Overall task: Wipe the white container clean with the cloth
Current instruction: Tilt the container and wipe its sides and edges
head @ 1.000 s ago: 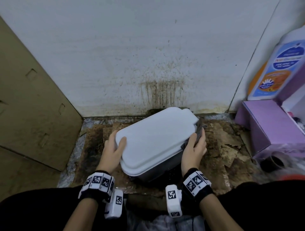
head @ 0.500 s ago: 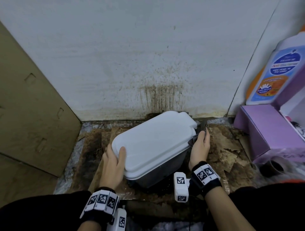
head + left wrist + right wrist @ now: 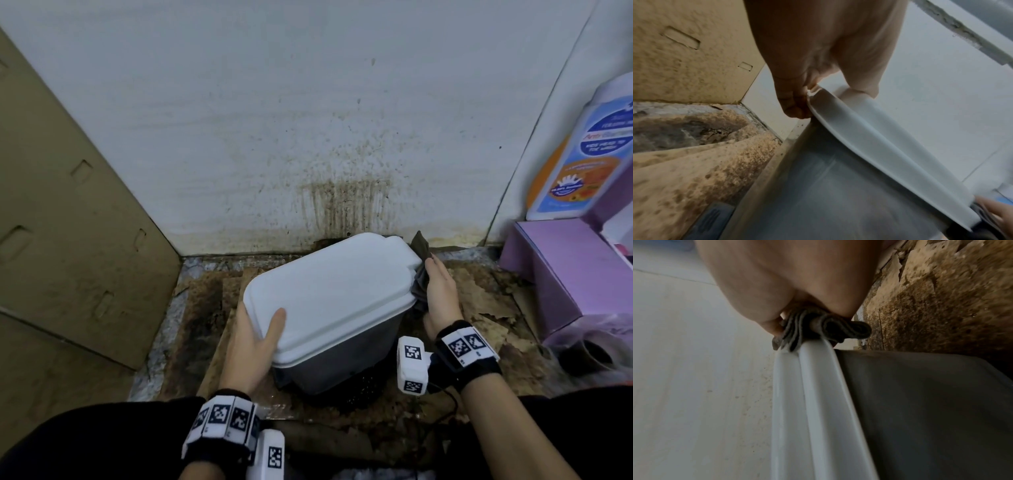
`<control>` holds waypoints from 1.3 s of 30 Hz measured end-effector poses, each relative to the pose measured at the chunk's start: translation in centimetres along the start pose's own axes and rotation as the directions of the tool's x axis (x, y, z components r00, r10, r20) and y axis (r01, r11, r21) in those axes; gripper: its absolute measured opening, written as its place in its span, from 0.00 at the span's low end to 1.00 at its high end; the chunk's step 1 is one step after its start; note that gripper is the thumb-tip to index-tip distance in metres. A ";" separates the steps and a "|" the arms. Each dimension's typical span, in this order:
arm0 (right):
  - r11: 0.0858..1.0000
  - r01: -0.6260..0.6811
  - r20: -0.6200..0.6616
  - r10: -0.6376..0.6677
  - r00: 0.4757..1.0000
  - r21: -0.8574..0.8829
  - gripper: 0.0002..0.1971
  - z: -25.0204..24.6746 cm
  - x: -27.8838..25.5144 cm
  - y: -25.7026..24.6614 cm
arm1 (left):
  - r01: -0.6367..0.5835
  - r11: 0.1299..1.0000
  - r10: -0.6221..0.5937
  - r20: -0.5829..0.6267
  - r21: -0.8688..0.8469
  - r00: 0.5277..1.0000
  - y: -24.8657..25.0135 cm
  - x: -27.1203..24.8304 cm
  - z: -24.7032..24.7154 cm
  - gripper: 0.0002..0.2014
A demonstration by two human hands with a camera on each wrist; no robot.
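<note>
The white container [image 3: 329, 291] has a white lid and a grey body and stands tilted on the stained floor against the wall. My left hand [image 3: 253, 339] grips its near left corner, thumb on the lid and fingers curled under the rim [image 3: 859, 123]. My right hand [image 3: 440, 291] holds a dark grey cloth [image 3: 420, 263] bunched against the lid's far right edge. In the right wrist view the folded cloth [image 3: 818, 329] sits pressed on the white rim [image 3: 813, 386] under my palm.
A stained white wall [image 3: 308, 137] rises right behind the container. A cardboard sheet [image 3: 68, 240] leans on the left. A purple box [image 3: 561, 274] and a large bottle [image 3: 582, 154] stand on the right, with a dark round item [image 3: 589, 356] near them.
My right hand has slid the cloth along the lid's right edge toward the far corner. My left hand shifted slightly nearer on the near left corner.
</note>
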State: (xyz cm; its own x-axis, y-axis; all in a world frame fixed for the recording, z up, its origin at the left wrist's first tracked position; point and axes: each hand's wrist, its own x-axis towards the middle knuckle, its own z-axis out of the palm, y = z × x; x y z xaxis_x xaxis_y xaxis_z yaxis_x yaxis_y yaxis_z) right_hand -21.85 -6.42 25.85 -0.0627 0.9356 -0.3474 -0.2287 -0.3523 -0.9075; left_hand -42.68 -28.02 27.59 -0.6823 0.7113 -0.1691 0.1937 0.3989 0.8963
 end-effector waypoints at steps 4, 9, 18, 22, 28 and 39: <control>0.999 0.053 -0.098 -0.052 0.994 0.008 0.21 -1.3 -1.6 0.7 | -0.087 0.996 0.085 0.091 0.025 0.992 0.2 1.9 -1.1 0.34; 0.961 0.223 -0.140 -0.247 0.959 -0.162 0.18 -1.9 -4.3 2.5 | -0.055 0.998 0.056 0.205 -0.012 0.977 1.1 4.1 -1.4 0.35; 0.946 0.215 -0.166 -0.259 0.952 -0.243 0.21 -3.0 -3.1 2.5 | -0.009 0.998 0.020 0.196 -0.059 0.980 -0.1 5.3 -1.3 0.40; 0.976 0.155 -0.141 -0.177 0.974 -0.154 0.23 -3.4 -2.0 1.7 | 0.001 0.998 0.013 0.213 -0.066 0.977 -0.3 5.3 -1.3 0.39; 0.941 0.233 -0.049 -0.252 0.966 -0.246 0.21 -4.0 -2.0 2.5 | 0.018 1.000 -0.016 0.284 -0.004 0.959 0.0 5.9 -1.7 0.38; 0.892 0.285 -0.039 -0.318 0.947 -0.350 0.17 -4.1 -3.7 2.3 | -0.021 0.999 0.026 0.186 -0.027 0.982 -0.7 5.4 -1.7 0.37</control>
State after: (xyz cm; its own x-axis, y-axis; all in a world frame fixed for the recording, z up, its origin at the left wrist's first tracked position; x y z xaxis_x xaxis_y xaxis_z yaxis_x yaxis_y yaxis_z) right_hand -18.13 -10.75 24.05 0.0513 0.9975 -0.0496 0.1183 -0.0554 -0.9914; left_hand -47.70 -25.46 26.77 -0.5336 0.8169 -0.2191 0.1890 0.3677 0.9105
